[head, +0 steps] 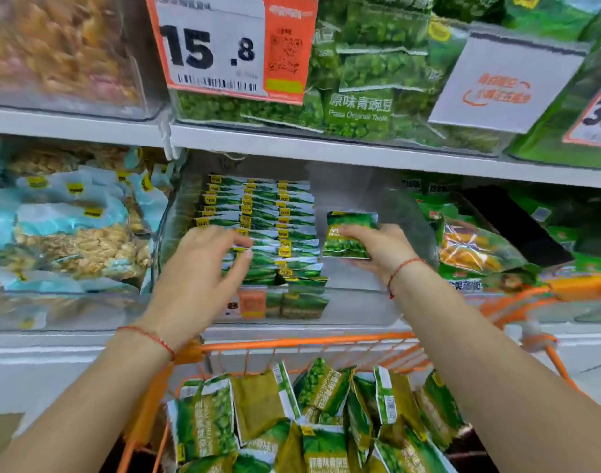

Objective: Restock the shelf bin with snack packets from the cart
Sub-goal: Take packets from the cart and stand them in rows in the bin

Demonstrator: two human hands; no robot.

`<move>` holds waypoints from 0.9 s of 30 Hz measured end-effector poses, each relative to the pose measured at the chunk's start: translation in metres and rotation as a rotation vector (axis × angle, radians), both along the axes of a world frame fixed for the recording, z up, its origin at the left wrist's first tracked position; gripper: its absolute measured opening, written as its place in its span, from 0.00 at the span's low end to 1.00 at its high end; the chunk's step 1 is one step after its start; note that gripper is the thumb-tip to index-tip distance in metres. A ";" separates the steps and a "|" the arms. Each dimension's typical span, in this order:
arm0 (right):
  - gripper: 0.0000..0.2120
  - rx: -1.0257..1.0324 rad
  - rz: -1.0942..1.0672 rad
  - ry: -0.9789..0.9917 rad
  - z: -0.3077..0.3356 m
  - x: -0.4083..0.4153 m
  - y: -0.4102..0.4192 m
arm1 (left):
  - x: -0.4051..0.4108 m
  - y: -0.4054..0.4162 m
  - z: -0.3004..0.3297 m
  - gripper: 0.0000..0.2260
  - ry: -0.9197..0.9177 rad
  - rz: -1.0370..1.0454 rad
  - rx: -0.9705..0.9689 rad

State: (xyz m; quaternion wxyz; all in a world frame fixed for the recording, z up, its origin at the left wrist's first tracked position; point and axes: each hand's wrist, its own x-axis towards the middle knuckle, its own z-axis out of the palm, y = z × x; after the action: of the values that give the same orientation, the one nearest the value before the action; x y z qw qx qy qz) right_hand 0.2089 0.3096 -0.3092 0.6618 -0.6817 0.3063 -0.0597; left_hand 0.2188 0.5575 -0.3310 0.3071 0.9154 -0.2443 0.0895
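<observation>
1. Head view: the right hand (377, 250) grips one green packet (348, 233) upright at the bin's (353, 308) right side.
2. The left hand (203, 264) pinches packets in the rows (275, 220) at the bin's left.
3. The cart (292, 343) below holds loose packets (292, 414).
</observation>
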 end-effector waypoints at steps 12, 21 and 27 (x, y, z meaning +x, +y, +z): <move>0.44 -0.032 0.116 0.017 -0.090 0.125 -0.065 | 0.017 -0.004 -0.013 0.13 -0.080 0.017 0.081; 0.21 -0.318 0.190 0.081 -0.068 0.120 -0.041 | 0.014 -0.006 -0.015 0.14 -0.104 0.049 0.089; 0.22 -0.336 0.183 0.099 -0.069 0.123 -0.037 | 0.015 -0.006 -0.015 0.13 -0.111 0.050 0.100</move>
State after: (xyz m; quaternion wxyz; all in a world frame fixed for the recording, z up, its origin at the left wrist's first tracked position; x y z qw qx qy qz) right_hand 0.3319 0.2721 -0.3784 0.5254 -0.8097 0.2609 -0.0157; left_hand 0.2333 0.5510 -0.3459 0.2444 0.9291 -0.2421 0.1356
